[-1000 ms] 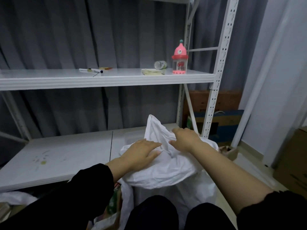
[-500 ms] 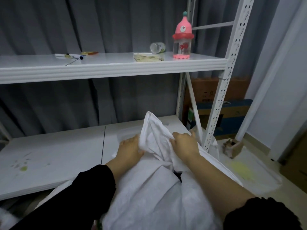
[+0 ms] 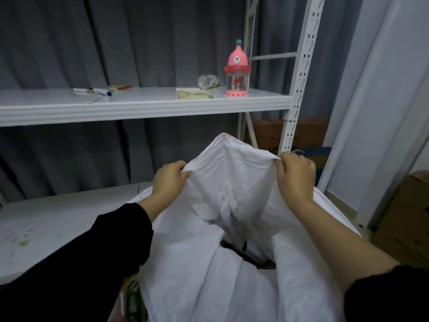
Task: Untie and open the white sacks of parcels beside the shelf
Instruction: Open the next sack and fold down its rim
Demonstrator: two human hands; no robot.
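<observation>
Grey curtain behind white shelf (image 3: pixel 144 105), pink bottle (image 3: pixel 237 73) on it. White sack (image 3: pixel 232 194) stands in front, mouth pulled wide. Left hand (image 3: pixel 170 180) and right hand (image 3: pixel 296 176) each pinch the rim, spread apart, likely to expose parcels.

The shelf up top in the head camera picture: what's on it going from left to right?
Marker pen, then stack of paper, then pink bottle. The tipped jar overlaps the paper, so I left it out.

We see a dim, cool-toned room, soft throughout (no sharp edges anywhere), the shelf upright (image 3: pixel 301 73) bowed by wide-angle distortion, black sleeves lost in shadow.
</observation>
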